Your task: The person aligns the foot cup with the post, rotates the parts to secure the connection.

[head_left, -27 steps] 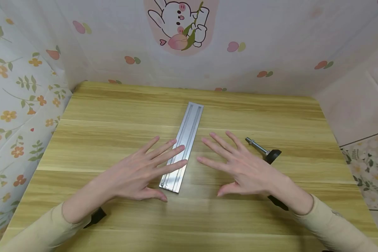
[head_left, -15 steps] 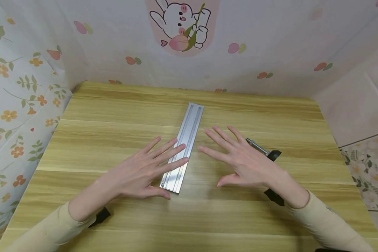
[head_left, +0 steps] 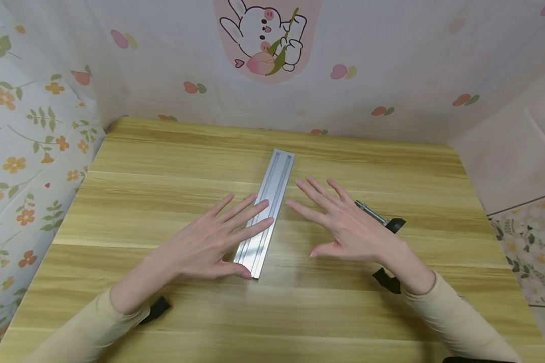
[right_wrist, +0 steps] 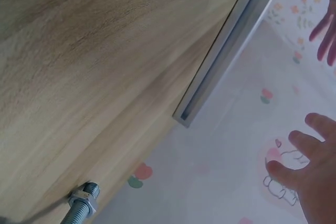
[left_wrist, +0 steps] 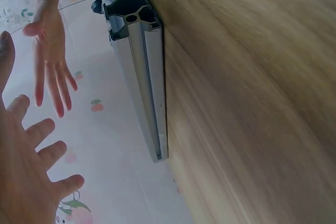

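Observation:
A silver aluminium extrusion (head_left: 278,181) lies lengthwise on the wooden table, its hollow, slotted end showing in the left wrist view, where its long side (left_wrist: 140,72) stands on the wood. My left hand (head_left: 211,241), fingers spread straight, hovers over its near part and overlaps it in the head view. To the right of the profile, my right hand (head_left: 347,224) is held palm down with spread fingers and holds nothing. Beside that hand lies a threaded levelling foot (head_left: 371,213) with a nut and a black base; its bolt end (right_wrist: 81,203) shows in the right wrist view.
The wooden table (head_left: 163,166) meets a patterned curtain (head_left: 381,55) at the back. Floral cloth (head_left: 27,166) hangs along the left side. A black piece (head_left: 156,308) sits under the left wrist, and another black piece (head_left: 387,281) under the right wrist.
Both hands have drifted slightly away from the person, the left one also a little to the right. Their fingers stay spread, and the profile and levelling foot lie where they were.

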Available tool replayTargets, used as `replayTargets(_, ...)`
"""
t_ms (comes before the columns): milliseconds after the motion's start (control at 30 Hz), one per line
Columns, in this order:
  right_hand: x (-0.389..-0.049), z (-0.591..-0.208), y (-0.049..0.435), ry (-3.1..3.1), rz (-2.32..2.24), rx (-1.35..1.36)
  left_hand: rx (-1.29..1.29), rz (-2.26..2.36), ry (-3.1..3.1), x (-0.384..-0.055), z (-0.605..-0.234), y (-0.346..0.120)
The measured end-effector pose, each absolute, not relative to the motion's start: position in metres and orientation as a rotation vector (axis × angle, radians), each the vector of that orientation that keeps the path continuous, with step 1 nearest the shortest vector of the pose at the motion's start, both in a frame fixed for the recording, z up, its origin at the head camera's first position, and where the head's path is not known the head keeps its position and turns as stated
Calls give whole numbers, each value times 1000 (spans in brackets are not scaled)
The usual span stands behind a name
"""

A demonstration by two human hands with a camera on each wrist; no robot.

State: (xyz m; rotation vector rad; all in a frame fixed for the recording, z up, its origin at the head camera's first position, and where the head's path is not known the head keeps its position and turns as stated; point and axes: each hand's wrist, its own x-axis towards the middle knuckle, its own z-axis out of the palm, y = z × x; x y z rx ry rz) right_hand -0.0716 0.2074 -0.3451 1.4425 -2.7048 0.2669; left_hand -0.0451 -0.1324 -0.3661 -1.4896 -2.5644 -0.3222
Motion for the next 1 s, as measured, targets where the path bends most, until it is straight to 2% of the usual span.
replayTargets(1000,-121,-357,189,-2914,479,1222,-1237,-596,-2855,-56,-383,-118)
